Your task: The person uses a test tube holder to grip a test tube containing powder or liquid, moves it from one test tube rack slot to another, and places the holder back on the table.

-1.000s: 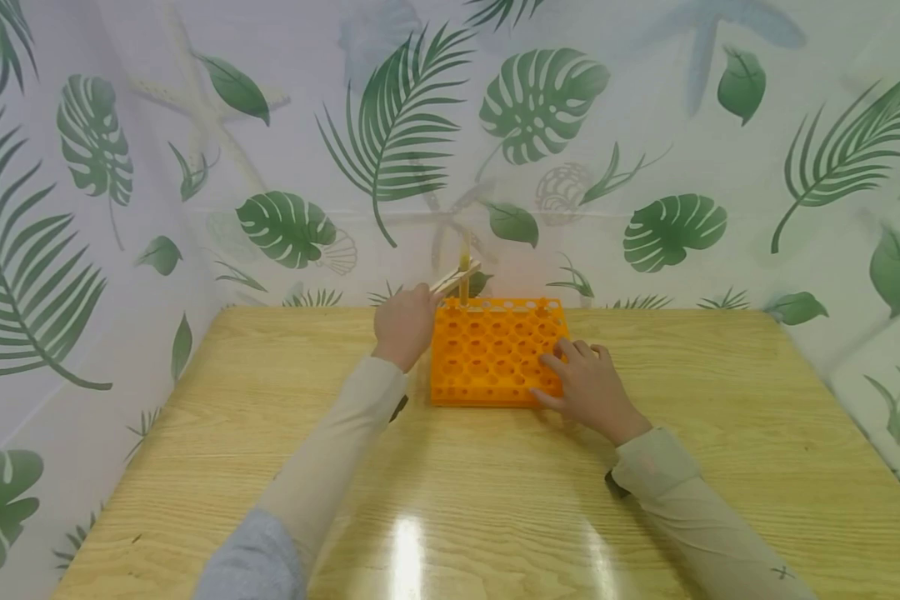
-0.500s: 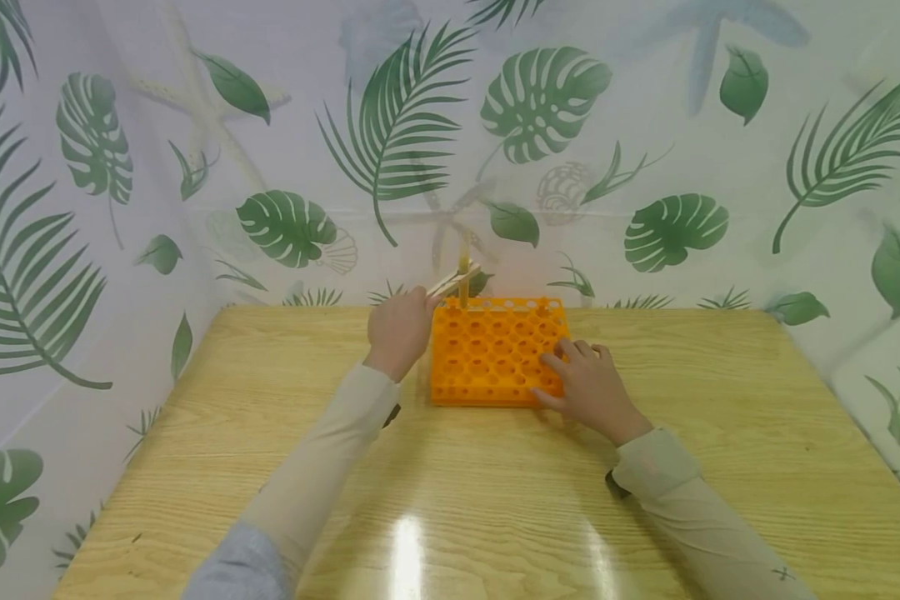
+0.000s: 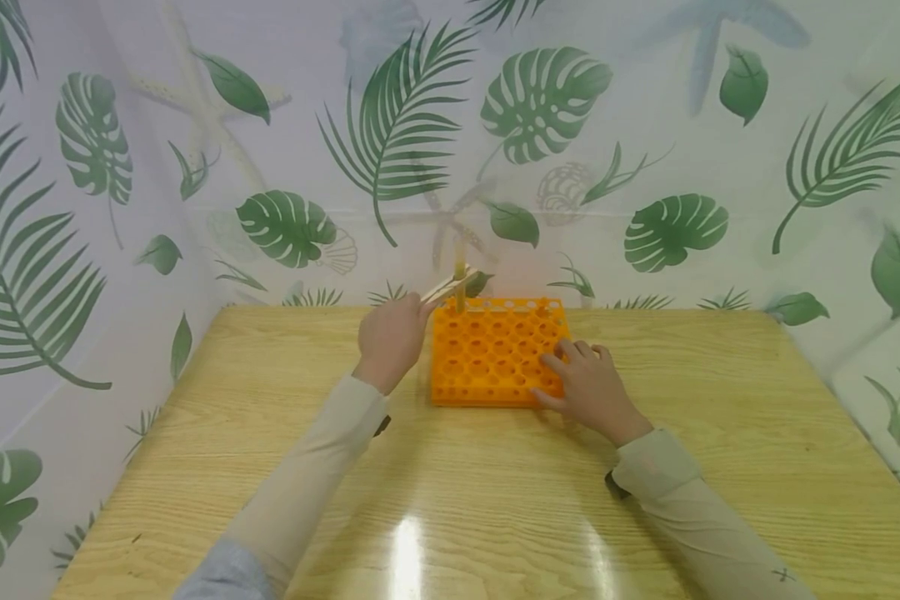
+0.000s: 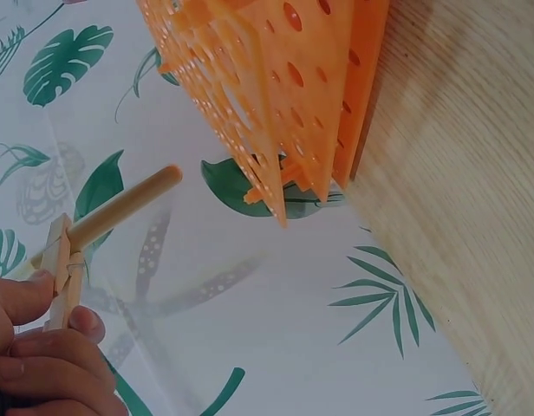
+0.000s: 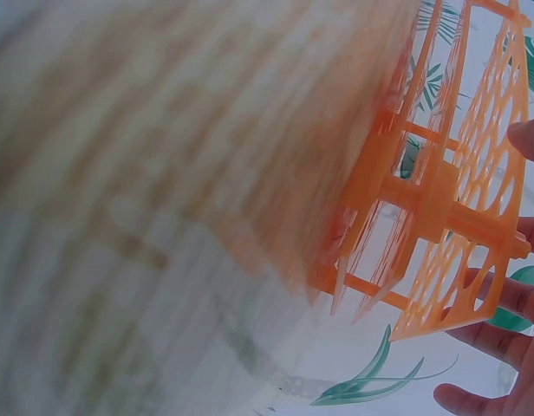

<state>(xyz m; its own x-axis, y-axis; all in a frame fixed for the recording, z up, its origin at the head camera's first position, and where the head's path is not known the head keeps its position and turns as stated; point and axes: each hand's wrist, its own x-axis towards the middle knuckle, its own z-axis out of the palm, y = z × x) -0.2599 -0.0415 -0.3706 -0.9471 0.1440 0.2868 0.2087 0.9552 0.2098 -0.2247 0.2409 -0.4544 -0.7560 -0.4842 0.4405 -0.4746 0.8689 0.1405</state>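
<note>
My left hand point(image 3: 392, 340) grips a wooden test tube clamp point(image 3: 447, 286), seen close up in the left wrist view as a light wooden clamp point(image 4: 64, 270). Held in its jaws is a slim test tube point(image 3: 461, 283) with yellowish contents. The tube point(image 4: 128, 206) is apart from the orange test tube rack point(image 3: 487, 354) in the left wrist view; from the head it overlaps the rack's back left corner. My right hand point(image 3: 591, 387) rests with spread fingers on the rack's right end. In the right wrist view, its fingers point(image 5: 501, 342) lie against the perforated top plate point(image 5: 488, 199).
The rack stands on a wood-grain table point(image 3: 495, 500), near its back edge. Behind it hangs a white sheet point(image 3: 435, 125) with printed leaves and starfish. Dark straps show under both sleeves point(image 3: 663, 467).
My left hand has drawn back a little toward the lower left, taking the clamp and test tube with it; the tube now sits slightly lower. The right hand and rack stay put.
</note>
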